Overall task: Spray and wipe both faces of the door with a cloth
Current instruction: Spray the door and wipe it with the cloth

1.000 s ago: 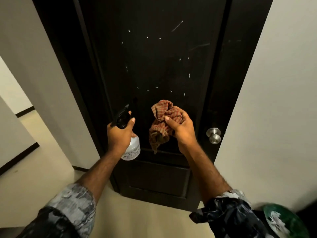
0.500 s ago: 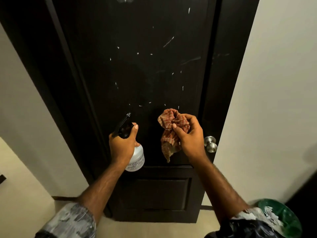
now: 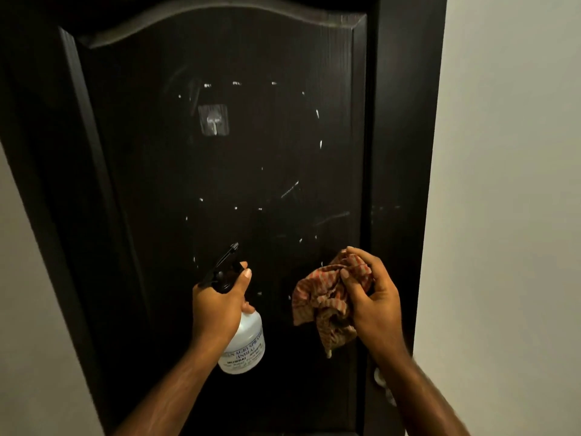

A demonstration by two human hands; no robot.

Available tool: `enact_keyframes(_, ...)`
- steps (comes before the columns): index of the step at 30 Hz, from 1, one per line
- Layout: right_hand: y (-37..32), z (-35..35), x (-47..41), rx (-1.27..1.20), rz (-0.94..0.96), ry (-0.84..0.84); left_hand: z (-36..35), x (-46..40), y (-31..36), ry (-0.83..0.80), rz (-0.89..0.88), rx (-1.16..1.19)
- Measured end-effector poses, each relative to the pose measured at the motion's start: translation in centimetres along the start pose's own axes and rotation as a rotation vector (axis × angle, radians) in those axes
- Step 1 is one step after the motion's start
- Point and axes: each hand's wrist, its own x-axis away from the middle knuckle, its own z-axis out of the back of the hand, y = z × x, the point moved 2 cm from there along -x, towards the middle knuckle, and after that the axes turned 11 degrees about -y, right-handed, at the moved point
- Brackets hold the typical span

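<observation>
A black panelled door point(image 3: 251, 152) fills the view, with small white specks and streaks scattered across its upper panel. My left hand point(image 3: 217, 306) grips a white spray bottle point(image 3: 246, 347) with a black trigger head, its nozzle aimed up at the door. My right hand point(image 3: 374, 297) holds a crumpled red-checked cloth point(image 3: 323, 306) just in front of the door's right side. The metal door knob point(image 3: 379, 377) is mostly hidden behind my right forearm.
A clear adhesive hook point(image 3: 213, 119) is stuck on the upper panel. Pale walls stand to the left point(image 3: 28, 309) and right point(image 3: 509, 215) of the dark door frame point(image 3: 405, 152).
My view has tilted upward, bringing the arched top of the panel and the hook into sight. The floor and the green bin have left the frame. Both hands keep their hold.
</observation>
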Motion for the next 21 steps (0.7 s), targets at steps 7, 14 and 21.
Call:
enact_keyframes(7, -3.2, 1.2, -7.3, -0.016, 0.122, 0.13, -0.2, -5.5, 5.1, -0.038, -0.091, -0.114)
enact_keyframes(14, -7.1, 0.5, -12.0, 0.021, 0.201, 0.229, 0.4, -7.9, 11.7, -0.026, -0.208, -0.15)
enact_keyframes(21, -9.0, -1.7, -16.2, 0.339, 0.36, 0.236, 0.7, -11.9, 15.9, -0.116, -0.185, -0.101)
